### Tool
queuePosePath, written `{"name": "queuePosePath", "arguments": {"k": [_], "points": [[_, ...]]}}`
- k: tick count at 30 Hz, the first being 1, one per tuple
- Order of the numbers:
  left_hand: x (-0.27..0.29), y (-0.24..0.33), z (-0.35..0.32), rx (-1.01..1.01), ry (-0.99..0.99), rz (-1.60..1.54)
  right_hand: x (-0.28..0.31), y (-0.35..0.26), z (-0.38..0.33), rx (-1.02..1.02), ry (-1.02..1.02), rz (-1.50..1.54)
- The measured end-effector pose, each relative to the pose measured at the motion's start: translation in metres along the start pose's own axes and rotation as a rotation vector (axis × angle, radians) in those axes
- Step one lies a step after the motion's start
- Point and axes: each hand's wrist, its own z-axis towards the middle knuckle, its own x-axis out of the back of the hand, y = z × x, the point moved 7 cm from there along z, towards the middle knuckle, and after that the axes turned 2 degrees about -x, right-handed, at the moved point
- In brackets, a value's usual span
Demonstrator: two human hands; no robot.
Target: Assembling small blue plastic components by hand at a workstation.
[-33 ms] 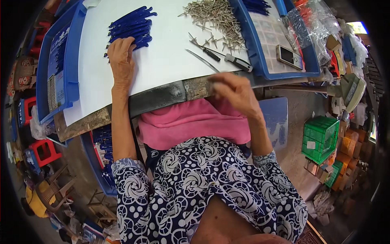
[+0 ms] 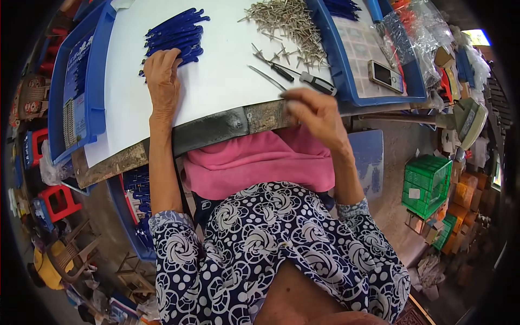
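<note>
Phone screen [image 2: 385, 75] in blue tray [image 2: 346, 86]; green crate's white label [image 2: 414, 193].

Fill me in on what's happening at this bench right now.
A person sits at a white work surface. The left hand rests flat on the near edge of a pile of blue plastic pieces. The right hand is raised at the table's front edge, fingers pinched together, possibly on something thin; it is too blurred to tell. Beyond it lie a screwdriver and a heap of small metal pins. A phone lies in the blue tray on the right.
</note>
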Motion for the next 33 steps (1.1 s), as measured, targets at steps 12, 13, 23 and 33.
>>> {"name": "queuePosePath", "arguments": {"k": [12, 13, 23, 33], "points": [[0.031, 0.05, 0.002, 0.366, 0.079, -0.327, 0.016, -0.015, 0.087, 0.584, 0.252, -0.957], [0.029, 0.048, -0.004, 0.553, 0.031, -0.467, 0.014, -0.013, 0.089, 0.588, 0.246, -0.958], [0.003, 0.063, -0.034, 1.105, -0.034, -1.412, 0.026, 0.002, 0.105, 0.635, 0.332, -1.021], [-0.02, 0.081, -0.046, 1.273, -0.111, -1.723, 0.005, -0.008, 0.072, 0.049, 0.064, 0.221]]}}
